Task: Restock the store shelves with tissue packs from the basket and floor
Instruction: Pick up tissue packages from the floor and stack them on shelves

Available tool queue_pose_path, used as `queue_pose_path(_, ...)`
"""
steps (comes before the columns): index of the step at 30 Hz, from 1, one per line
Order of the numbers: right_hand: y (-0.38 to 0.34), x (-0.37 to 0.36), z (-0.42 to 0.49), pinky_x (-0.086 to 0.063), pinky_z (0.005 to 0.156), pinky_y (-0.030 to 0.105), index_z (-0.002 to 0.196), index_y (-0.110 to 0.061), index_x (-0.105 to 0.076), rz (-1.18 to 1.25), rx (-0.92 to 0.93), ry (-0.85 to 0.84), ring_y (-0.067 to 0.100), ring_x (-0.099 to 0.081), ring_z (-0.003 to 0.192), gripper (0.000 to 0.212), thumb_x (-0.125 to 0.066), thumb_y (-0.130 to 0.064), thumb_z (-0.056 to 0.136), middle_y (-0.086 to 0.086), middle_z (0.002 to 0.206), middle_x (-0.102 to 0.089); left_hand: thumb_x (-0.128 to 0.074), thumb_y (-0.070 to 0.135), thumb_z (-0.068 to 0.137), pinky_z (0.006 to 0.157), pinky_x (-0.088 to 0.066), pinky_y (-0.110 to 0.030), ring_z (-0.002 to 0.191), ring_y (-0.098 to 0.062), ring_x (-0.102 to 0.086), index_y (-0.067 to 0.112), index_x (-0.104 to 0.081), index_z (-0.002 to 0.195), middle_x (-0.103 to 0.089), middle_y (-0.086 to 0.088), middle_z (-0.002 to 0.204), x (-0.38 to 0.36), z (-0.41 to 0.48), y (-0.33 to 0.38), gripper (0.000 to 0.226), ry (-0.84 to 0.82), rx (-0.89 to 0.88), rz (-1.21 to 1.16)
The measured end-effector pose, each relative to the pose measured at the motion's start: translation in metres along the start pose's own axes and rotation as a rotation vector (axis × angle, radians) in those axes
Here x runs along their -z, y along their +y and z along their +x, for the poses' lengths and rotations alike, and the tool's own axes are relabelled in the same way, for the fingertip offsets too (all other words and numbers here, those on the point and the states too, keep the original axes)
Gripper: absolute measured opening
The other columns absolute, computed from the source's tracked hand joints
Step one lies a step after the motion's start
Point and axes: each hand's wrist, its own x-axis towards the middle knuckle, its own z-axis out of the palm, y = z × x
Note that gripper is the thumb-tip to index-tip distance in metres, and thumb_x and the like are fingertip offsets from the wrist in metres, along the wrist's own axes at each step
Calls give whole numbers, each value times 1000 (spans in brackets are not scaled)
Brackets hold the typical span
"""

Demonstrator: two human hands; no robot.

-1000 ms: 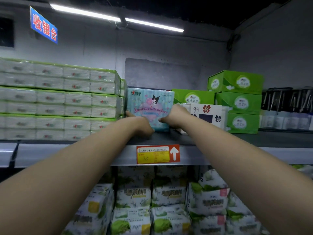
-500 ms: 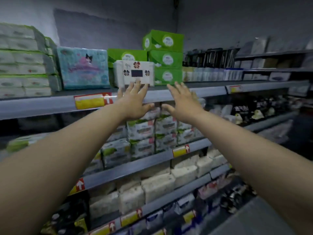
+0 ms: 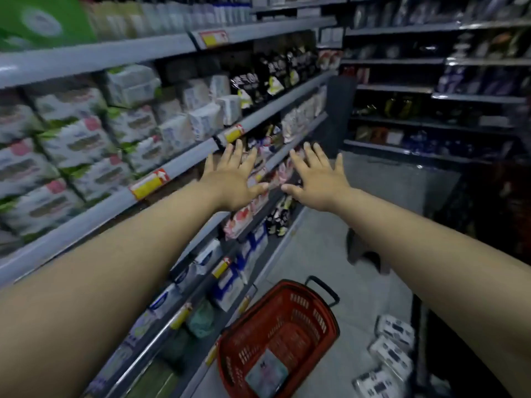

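We are looking down a dim shop aisle, with both bare arms stretching forward. Our left hand (image 3: 232, 179) is hovering palm-down in the air in front of the shelving. Its grip is apart, with the fingers straight and spread, and it is holding nothing. Our right hand (image 3: 319, 182) is hovering just beside it in the same pose, its grip also apart and holding nothing. The two thumbs are pointing toward each other, near but not touching.

On our left, long grey metal shelves (image 3: 86, 221) are running away from us in tiers. They are carrying rows of white-and-green tissue packs (image 3: 77, 142), blurred by motion. Yellow-and-red price tags (image 3: 149, 183) are clipped along the shelf edges. A bright green box (image 3: 43, 18) is showing at the top left corner.

Below our arms, a red plastic shopping basket (image 3: 301, 317) with a black handle is standing on the grey floor (image 3: 310, 248), close to the bottom shelf. One pale blue tissue pack (image 3: 267, 374) is lying flat inside it. To the right of the basket, white tissue packs with dark labels (image 3: 392, 354) are lying in a loose pile on the floor, apart from the basket. A dark shelving unit (image 3: 431, 90) is crossing the far end of the aisle; its goods are too dim to make out.
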Motion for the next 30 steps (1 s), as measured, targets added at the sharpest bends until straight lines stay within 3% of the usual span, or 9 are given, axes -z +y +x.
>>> queue_pose_path(16,251,-213,-85,7,116,61,155,-27,12,145,-709,-374,24,19,149,87,-29,-71,93,8,162,20,-31,64,96,119,9,-51,148,-22,20,22,16,154,28,-6,159,-213,189,264,85,-451,-603,49)
queue_pose_path(23,297,-325,-127,8,117,58,156,-27,11,310,-1005,-472,23,18,149,86,-31,-69,93,7,163,16,-30,62,97,117,9,-50,149,-22,17,22,15,154,24,-7,160,-332,237,358,83,-570,-856,164)
queue_pose_path(30,294,-462,-197,7,117,60,155,-28,13,454,-1186,-605,23,16,150,84,-30,-68,94,7,163,16,-29,63,96,118,6,-50,150,-23,13,20,11,155,19,-9,162,-482,204,422,83,-708,-1052,227)
